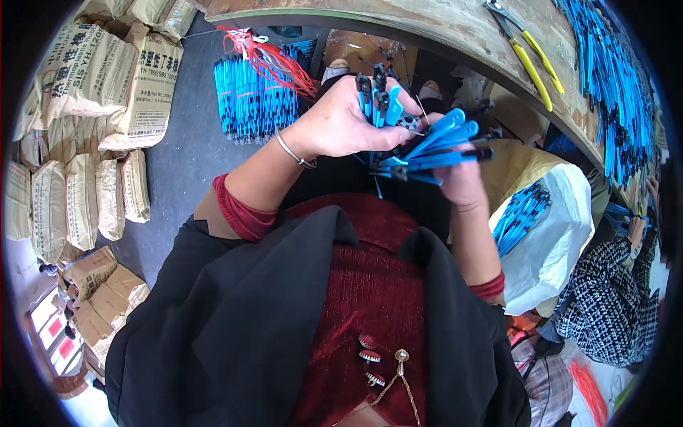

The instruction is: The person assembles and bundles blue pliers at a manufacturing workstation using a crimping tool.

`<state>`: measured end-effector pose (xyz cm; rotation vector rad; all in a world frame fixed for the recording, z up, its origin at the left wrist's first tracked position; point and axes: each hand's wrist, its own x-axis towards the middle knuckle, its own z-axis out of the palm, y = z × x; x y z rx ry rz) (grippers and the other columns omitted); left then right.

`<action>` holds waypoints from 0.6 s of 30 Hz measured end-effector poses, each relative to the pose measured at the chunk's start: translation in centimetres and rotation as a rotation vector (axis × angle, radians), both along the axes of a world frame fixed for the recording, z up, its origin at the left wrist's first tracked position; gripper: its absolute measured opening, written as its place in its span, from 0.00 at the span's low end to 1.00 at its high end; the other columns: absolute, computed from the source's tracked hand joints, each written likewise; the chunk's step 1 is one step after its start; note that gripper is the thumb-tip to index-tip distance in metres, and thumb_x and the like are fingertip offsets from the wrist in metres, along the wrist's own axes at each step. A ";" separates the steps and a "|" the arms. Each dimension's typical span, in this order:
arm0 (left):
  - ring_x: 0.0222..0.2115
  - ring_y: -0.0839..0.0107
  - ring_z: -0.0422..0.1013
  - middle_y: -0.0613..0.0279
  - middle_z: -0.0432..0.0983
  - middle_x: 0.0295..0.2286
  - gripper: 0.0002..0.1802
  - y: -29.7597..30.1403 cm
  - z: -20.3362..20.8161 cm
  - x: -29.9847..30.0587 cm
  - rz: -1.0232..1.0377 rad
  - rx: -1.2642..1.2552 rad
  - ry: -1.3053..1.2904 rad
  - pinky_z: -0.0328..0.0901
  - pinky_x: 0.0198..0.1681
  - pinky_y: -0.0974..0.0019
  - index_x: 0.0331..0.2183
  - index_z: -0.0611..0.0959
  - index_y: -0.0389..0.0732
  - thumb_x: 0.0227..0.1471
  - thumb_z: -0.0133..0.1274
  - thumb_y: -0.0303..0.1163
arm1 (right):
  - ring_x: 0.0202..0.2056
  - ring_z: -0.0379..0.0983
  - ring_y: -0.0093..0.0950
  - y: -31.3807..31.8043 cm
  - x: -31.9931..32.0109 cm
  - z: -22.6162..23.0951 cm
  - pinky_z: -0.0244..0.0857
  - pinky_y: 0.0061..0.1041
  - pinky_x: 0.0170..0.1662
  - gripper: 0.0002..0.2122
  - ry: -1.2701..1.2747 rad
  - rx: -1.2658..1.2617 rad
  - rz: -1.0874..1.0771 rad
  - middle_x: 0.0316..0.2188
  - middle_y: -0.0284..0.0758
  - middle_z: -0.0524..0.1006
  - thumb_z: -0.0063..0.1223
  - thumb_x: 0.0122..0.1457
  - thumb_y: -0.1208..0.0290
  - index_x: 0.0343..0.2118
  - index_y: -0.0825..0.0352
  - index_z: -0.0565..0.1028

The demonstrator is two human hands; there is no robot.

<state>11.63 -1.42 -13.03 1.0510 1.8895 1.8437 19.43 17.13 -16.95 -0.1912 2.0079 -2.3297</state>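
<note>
In front of my lap, my left hand [334, 124], with a bangle at the wrist, is closed round a bunch of slim black-ended blue plastic sticks [393, 107]. My right hand [459, 178], slightly blurred, grips more of these blue sticks [445, 139], which fan out with rounded blue ends and black tips. The two bunches meet between my hands. A thin wire-like strand shows near my left fingers. What the sticks are for cannot be made out, and my right fingertips are partly hidden behind them.
Tied bundles of blue sticks [249, 99] lie on the floor at left, with red ties [274, 60] on top. Yellow-handled pliers [530, 64] and more sticks [612, 85] lie on the wooden bench. A white sack [562, 228] holds sticks. Paper sacks [85, 206] stand left; a co-worker's patterned sleeve [605, 299] is right.
</note>
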 end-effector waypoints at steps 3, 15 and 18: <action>0.28 0.78 0.71 0.66 0.74 0.25 0.11 -0.2 -0.1 -0.1 -0.090 -0.054 -0.048 0.65 0.34 0.74 0.31 0.79 0.36 0.38 0.58 0.23 | 0.31 0.70 0.21 2.4 -1.7 2.2 0.64 0.19 0.37 0.15 -0.234 -0.271 0.220 0.27 0.30 0.74 0.56 0.50 0.63 0.35 0.69 0.70; 0.27 0.80 0.70 0.66 0.75 0.25 0.11 0.1 0.0 0.5 -0.106 -0.052 -0.123 0.65 0.34 0.74 0.30 0.79 0.37 0.38 0.59 0.24 | 0.30 0.70 0.18 3.2 -4.3 5.4 0.64 0.17 0.36 0.12 -0.360 0.064 0.652 0.25 0.31 0.74 0.63 0.42 0.77 0.29 0.69 0.71; 0.28 0.75 0.69 0.64 0.73 0.25 0.13 0.4 0.5 1.1 -0.094 -0.079 -0.117 0.64 0.33 0.72 0.31 0.79 0.37 0.36 0.59 0.23 | 0.30 0.70 0.17 3.4 -3.7 5.2 0.64 0.16 0.35 0.12 -0.338 0.052 0.597 0.26 0.30 0.74 0.62 0.42 0.78 0.29 0.69 0.70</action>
